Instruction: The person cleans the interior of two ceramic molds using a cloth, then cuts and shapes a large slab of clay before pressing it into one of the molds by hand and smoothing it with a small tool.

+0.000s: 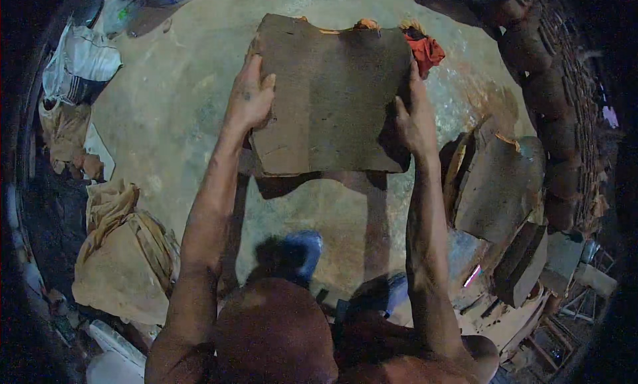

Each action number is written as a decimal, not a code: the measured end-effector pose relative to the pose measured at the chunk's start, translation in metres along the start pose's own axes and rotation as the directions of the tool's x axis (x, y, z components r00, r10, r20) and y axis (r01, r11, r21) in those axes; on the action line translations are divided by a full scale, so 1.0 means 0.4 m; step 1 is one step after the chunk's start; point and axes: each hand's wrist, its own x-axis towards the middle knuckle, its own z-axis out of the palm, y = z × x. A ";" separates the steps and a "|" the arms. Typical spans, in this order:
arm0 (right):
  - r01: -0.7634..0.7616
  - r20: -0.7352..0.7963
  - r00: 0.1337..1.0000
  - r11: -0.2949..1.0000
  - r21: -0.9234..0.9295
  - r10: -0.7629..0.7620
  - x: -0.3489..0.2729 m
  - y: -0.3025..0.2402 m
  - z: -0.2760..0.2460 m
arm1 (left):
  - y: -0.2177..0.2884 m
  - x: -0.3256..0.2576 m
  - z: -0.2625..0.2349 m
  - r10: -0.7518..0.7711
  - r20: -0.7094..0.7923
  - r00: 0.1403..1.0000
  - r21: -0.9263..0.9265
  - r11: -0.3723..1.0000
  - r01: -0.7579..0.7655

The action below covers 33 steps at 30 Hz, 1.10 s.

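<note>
Nearest the camera are the person's bare knees at the lower edge, with blue footwear (302, 251) showing on the floor just beyond them. Both forearms rise from there toward the middle of the view.

The left hand (249, 98) grips the left edge of a flat brown clay slab (329, 95), fingers curled over its upper left corner and thumb on the face. The right hand (415, 118) is closed on the slab's right edge, fingers wrapped behind it. The slab is held up between the two hands, above the concrete floor (179, 118) and clear of it (its shadow falls on the floor just below).

To the right, similar slabs (498, 188) lean stacked against one another. To the left lies a crumpled tan sack (123, 264), and farther off a pile of pale cloth (83, 62).

Beyond the slab's top right corner a red rag (426, 50) lies on the floor. A curved brick wall (545, 85) runs along the far right.
</note>
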 end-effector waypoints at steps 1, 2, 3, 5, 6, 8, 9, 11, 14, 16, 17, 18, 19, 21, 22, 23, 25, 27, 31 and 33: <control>0.008 0.003 1.000 0.999 -0.047 -0.008 0.005 -0.018 0.006 | -0.006 0.002 0.005 0.155 -0.052 0.987 0.145 0.979 -0.146; 0.017 0.007 1.000 0.995 -0.094 -0.016 0.006 -0.030 0.015 | -0.015 0.004 0.007 0.312 -0.078 0.947 0.292 0.915 -0.277; -0.011 -0.008 1.000 0.991 -0.134 0.010 0.001 -0.032 0.028 | -0.031 0.003 0.006 0.311 -0.072 0.948 0.297 0.914 -0.277; -0.061 0.013 0.998 0.989 -0.134 0.063 0.000 -0.049 0.040 | -0.046 0.006 -0.001 0.245 -0.022 0.969 0.410 0.886 -0.215; -0.110 0.035 0.993 0.984 -0.137 0.116 0.002 -0.057 0.045 | -0.052 0.007 -0.001 0.246 -0.023 0.969 0.414 0.885 -0.215; -0.079 0.021 0.996 0.981 -0.178 0.084 0.000 -0.030 0.037 | -0.027 0.007 0.017 0.339 -0.057 0.939 0.400 0.870 -0.289; -0.049 0.014 0.998 0.977 -0.208 0.053 0.001 -0.016 0.032 | -0.020 0.010 0.017 0.345 -0.059 0.937 0.394 0.870 -0.296; -0.155 0.000 0.988 0.986 -0.061 0.155 0.036 -0.038 0.009 | -0.010 0.017 -0.007 -0.042 -0.002 0.999 0.247 0.968 0.041; -0.240 -0.060 0.968 0.970 0.048 0.242 0.102 0.003 -0.016 | 0.022 0.054 -0.011 -0.087 -0.121 0.989 -0.071 0.994 0.079; -0.379 0.141 0.921 0.917 0.121 0.362 0.152 0.022 -0.023 | 0.045 0.086 -0.012 -0.143 -0.024 0.989 -0.258 0.957 0.132; -0.122 0.057 0.991 0.992 -0.010 0.122 0.174 0.046 0.005 | 0.042 0.113 -0.010 -0.137 0.032 0.990 -0.299 0.944 0.140; -0.115 0.045 0.992 0.993 -0.019 0.116 0.178 0.076 -0.003 | 0.040 0.139 -0.004 -0.128 0.091 0.988 -0.340 0.928 0.151; -0.037 0.015 0.999 0.999 -0.011 0.038 0.171 0.051 0.043 | -0.040 0.146 -0.020 0.067 -0.013 0.998 0.075 0.995 -0.066; 0.070 -0.010 0.997 0.989 -0.129 -0.072 0.140 0.000 0.062 | -0.105 0.151 -0.030 0.382 0.037 0.923 0.352 0.860 -0.370; 0.057 -0.003 0.998 0.990 -0.131 -0.058 0.140 -0.002 0.054 | -0.103 0.149 -0.020 0.374 0.047 0.926 0.345 0.864 -0.366; 0.042 0.016 0.999 0.987 -0.154 -0.040 0.141 -0.001 0.050 | -0.101 0.147 -0.012 0.398 0.051 0.916 0.325 0.860 -0.392; 0.026 0.035 0.999 0.982 -0.188 -0.019 0.132 0.002 0.040 | -0.070 0.141 0.011 0.425 0.055 0.904 0.294 0.858 -0.421; -0.007 0.078 0.997 0.977 -0.211 0.024 0.127 -0.012 0.035 | -0.014 0.122 0.014 0.403 0.100 0.910 0.380 0.829 -0.410; 0.008 0.039 0.999 0.975 -0.220 0.001 0.151 0.038 0.048 | -0.070 0.156 0.009 0.294 0.003 0.956 0.405 0.874 -0.270; -0.012 -0.017 1.000 0.995 0.101 0.014 0.143 0.079 0.041 | -0.065 0.153 0.009 0.295 0.064 0.953 0.288 0.909 -0.300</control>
